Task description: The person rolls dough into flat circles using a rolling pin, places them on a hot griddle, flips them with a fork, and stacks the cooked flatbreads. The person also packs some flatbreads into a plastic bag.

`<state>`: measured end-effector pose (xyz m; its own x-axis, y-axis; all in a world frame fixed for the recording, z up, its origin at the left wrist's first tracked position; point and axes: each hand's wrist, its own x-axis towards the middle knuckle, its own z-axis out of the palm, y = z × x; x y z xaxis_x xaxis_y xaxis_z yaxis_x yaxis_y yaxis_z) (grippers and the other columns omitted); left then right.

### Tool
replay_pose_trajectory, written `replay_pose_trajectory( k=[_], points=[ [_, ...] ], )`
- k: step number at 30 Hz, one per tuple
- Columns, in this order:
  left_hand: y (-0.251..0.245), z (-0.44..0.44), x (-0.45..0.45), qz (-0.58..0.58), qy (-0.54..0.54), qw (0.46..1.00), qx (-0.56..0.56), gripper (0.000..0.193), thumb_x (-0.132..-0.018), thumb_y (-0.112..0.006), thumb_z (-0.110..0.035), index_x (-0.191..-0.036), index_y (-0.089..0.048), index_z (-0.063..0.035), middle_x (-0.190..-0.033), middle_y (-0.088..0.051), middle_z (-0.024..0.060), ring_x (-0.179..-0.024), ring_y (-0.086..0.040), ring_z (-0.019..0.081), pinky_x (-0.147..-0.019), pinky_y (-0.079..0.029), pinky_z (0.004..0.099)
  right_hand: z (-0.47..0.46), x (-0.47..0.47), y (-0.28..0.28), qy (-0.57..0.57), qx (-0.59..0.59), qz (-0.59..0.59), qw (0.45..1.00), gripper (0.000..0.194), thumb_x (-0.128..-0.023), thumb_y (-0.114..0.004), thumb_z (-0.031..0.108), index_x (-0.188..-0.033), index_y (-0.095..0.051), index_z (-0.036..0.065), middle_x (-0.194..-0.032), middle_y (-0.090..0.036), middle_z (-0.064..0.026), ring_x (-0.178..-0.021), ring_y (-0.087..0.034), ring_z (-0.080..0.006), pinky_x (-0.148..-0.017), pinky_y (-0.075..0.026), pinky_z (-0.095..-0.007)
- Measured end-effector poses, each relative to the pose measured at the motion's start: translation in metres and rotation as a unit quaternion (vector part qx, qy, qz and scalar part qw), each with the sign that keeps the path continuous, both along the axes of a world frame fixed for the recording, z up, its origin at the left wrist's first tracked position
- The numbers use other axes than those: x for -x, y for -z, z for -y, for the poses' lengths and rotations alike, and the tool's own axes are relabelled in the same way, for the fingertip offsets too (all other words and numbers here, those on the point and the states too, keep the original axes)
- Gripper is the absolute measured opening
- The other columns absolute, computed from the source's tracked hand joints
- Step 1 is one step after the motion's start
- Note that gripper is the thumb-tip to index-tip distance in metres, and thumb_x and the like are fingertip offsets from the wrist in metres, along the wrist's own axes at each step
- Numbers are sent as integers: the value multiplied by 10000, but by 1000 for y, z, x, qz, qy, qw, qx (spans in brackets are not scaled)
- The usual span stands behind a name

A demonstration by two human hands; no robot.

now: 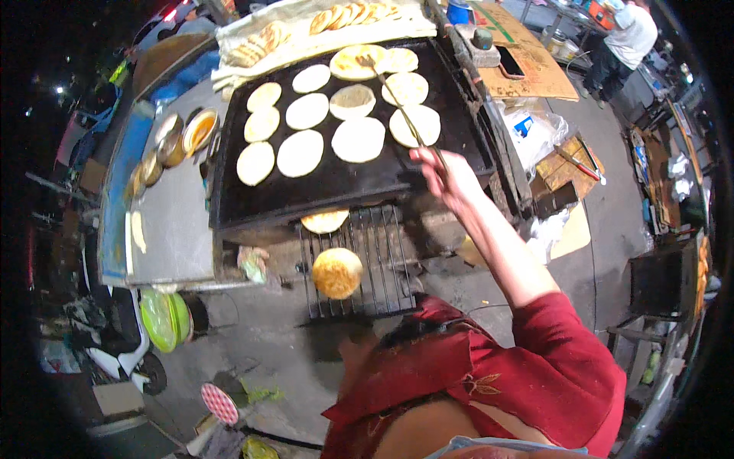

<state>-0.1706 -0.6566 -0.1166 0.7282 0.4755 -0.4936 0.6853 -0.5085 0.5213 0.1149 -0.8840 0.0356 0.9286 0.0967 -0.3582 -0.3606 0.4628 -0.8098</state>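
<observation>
My right hand (444,178) grips a long thin metal utensil (401,106) that reaches forward over a black griddle (321,195). Its far end rests on a yellowish, browned flatbread (338,64) in the back row; I cannot tell what kind of tip it has. Several round, mostly pale flatbreads (358,139) lie in rows on the griddle. One with a dull, greyish-brown middle (352,102) sits among them. Below the griddle's front edge, a wire rack (384,275) holds a browned flatbread (337,273) and another partly under the edge (324,221). My left hand is out of view.
Baked breads (352,18) line a cloth-covered shelf behind the griddle. To the left, a metal counter (178,229) carries a bowl of orange-brown liquid (200,129). At right are a phone (510,62), a knife (576,162) and plastic bags (533,132). Another person (629,40) stands far right.
</observation>
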Motion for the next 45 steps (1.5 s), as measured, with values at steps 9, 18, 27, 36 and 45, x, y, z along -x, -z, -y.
replay_pose_trajectory(
  k=[9,18,27,36,45],
  points=[
    [21,-7,-26,-41,178,983,35,362,-676,-688,-416,-805,-647,-81,-783,-649,109,-711,-641,278,-640,-499,407,64,-336,69,125,252,96,955,175,-784,-681,219,-670,-629,96,-522,-446,40,-408,-332,-85,-404,-238,-256],
    [-16,4,-16,92,256,961,-54,348,-698,-672,-322,-909,-619,-51,-888,-637,142,-724,-601,317,-657,-487,418,47,-240,39,139,261,88,951,239,-776,-698,304,-827,-655,75,-514,-405,54,-386,-316,-59,-361,-222,-238],
    [105,-27,40,222,-120,867,429,328,-625,-726,-240,-830,-597,-19,-758,-628,73,-668,-612,202,-642,-492,322,60,140,64,-251,180,41,950,277,-771,-678,82,-1015,-621,-37,-913,-658,-63,-791,-619,-106,-734,-497,-231],
    [31,-15,51,207,-33,908,364,358,-598,-731,-213,-879,-609,-27,-764,-629,34,-698,-594,147,-679,-481,292,77,220,123,-358,162,-90,915,146,-784,-670,77,-927,-692,54,-628,-544,81,-482,-379,-10,-444,-288,-183],
    [104,-30,66,110,36,980,162,578,-556,-782,-343,-907,-595,78,-859,-641,204,-817,-636,309,-731,-499,382,81,163,36,-171,566,541,598,429,-628,-703,50,-1049,-625,29,-607,-503,-89,-526,-512,-212,-501,-411,-333]
  ],
)
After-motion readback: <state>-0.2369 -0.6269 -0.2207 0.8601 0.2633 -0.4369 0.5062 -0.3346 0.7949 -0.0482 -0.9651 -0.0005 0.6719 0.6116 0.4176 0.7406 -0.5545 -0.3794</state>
